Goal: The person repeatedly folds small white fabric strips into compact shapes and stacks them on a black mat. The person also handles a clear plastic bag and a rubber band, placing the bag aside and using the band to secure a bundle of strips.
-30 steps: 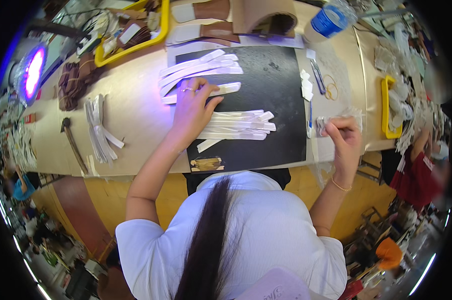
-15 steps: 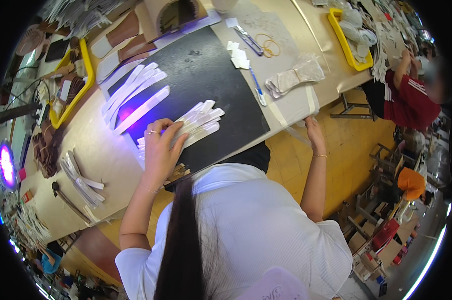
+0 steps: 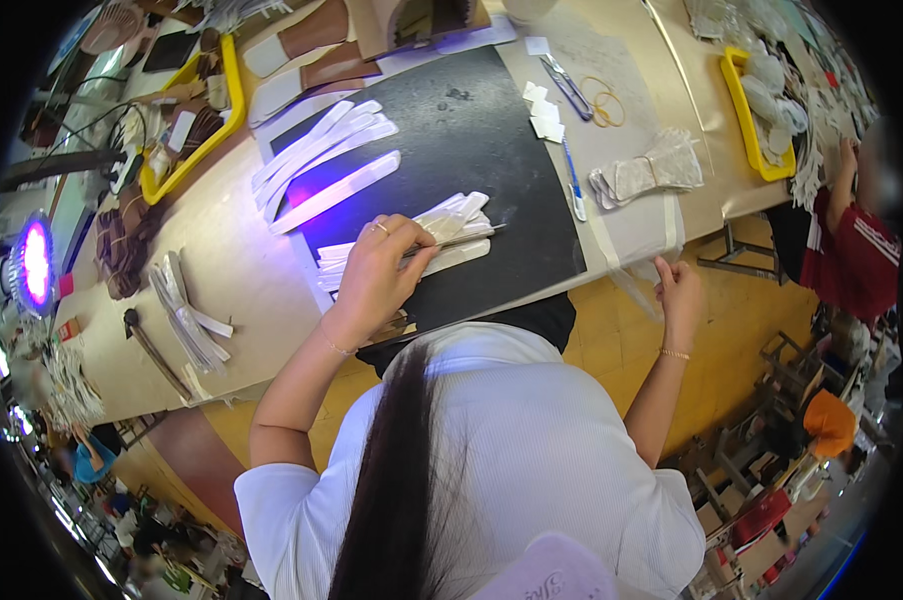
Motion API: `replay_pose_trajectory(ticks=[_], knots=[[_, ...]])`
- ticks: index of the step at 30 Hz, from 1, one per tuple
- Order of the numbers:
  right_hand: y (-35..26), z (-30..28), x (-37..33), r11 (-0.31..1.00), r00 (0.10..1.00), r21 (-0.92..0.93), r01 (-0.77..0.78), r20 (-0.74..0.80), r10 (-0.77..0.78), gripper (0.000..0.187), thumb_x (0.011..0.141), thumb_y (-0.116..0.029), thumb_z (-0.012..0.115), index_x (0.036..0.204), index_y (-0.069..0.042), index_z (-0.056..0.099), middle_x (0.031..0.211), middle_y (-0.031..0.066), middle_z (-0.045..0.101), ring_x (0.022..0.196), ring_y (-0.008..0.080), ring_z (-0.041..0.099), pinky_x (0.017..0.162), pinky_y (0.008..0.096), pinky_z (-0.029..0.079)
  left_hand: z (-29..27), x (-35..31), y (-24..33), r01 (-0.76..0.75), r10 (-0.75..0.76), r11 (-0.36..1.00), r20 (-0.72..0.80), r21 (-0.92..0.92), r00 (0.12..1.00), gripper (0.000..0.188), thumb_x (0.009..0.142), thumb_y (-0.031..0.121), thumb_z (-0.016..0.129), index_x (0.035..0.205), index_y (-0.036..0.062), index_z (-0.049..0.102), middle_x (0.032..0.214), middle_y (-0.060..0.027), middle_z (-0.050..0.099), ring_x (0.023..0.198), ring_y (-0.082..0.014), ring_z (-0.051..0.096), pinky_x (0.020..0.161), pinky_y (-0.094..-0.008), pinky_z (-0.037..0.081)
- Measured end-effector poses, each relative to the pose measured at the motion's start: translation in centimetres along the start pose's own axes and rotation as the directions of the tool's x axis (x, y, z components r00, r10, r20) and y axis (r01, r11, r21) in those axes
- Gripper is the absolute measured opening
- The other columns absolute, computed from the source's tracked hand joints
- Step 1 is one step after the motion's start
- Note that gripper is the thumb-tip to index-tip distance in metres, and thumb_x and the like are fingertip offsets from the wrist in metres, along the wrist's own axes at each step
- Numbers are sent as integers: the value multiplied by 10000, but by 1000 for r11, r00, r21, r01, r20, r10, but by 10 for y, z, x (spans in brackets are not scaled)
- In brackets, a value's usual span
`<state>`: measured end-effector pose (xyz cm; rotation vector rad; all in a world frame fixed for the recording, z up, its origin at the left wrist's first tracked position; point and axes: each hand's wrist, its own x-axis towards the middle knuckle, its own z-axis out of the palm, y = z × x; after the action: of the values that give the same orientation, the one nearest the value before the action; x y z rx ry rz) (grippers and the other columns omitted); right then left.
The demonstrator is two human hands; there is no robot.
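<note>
My left hand (image 3: 381,268) is closed over a fanned pile of white strips (image 3: 456,218) on a black mat (image 3: 501,130). A thin, pointed metal tool (image 3: 471,236), perhaps tweezers, sticks out from its fingers and lies across the strips. More white strips (image 3: 326,150) are spread on the mat's left part, one set apart, under violet light. To the right, my right hand (image 3: 679,292) hangs just off the table edge with its fingers curled together. Beside it a translucent band (image 3: 636,290) droops from the edge; whether the fingers hold anything is hidden.
A lamp (image 3: 36,262) glows violet at the left. Yellow trays (image 3: 233,110) (image 3: 741,110) stand at both sides. Scissors (image 3: 568,90), rubber bands (image 3: 607,105), a blue cutter (image 3: 573,180), a bundle (image 3: 651,172) and a hammer (image 3: 156,355) lie on the table. A co-worker (image 3: 856,240) sits right.
The view has shifted, so the table appears farther right. The thin metal tool now shows at my left fingers. My right hand has drawn slightly away from the table edge, its fingers curling.
</note>
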<state>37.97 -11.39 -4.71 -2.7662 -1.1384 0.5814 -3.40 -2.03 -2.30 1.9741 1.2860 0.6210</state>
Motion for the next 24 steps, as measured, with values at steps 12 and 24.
replay_pose_trajectory(ticks=[12,24], knots=[[-226,-17,-95,209,378,445,871,-335,-863,216,781,-23,767,985,-42,700,934,102,671,836,277,634,734,364,514,-46,24,33,365,-340,584,190,-725,921,235,920,117,700,1113,-12,669,860,-16,655,683,-54,574,575,-195,431],[-251,-6,-96,155,295,333,930,-426,-855,125,799,-39,762,908,-47,701,797,54,683,714,217,635,682,348,440,-37,15,52,9,-106,926,-236,-379,966,184,874,35,705,1049,-18,705,833,-84,614,756,-150,611,661,-273,479]])
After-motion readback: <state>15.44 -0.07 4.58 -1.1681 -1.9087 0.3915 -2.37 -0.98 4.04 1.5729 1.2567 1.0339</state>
